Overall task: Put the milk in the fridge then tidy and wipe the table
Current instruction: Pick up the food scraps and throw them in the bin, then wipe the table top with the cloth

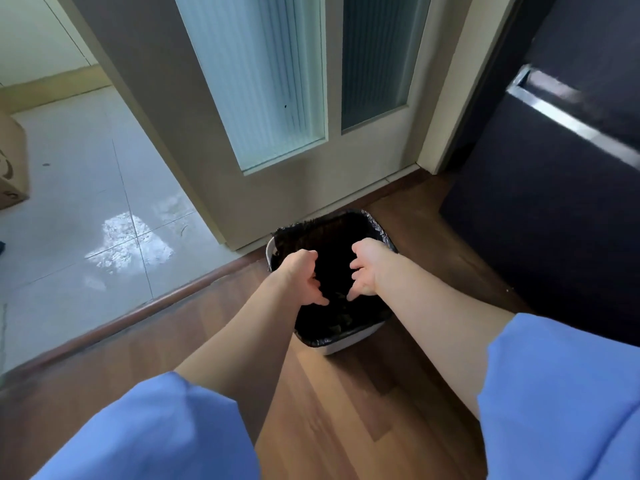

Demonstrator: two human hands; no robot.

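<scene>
A white waste bin lined with a black bag stands on the wooden floor below me, with some dark scraps lying at its bottom. Both my arms reach out over it. My left hand hovers above the bin's left side, fingers spread and curled, holding nothing. My right hand hovers above the bin's right side, fingers also apart and empty. The two hands face each other across the bin's opening. The milk and the table are out of view.
A dark fridge with a silver handle strip stands at the right. A white door with ribbed glass panes is behind the bin. A tiled floor lies beyond the threshold at the left, with a cardboard box at the far left edge.
</scene>
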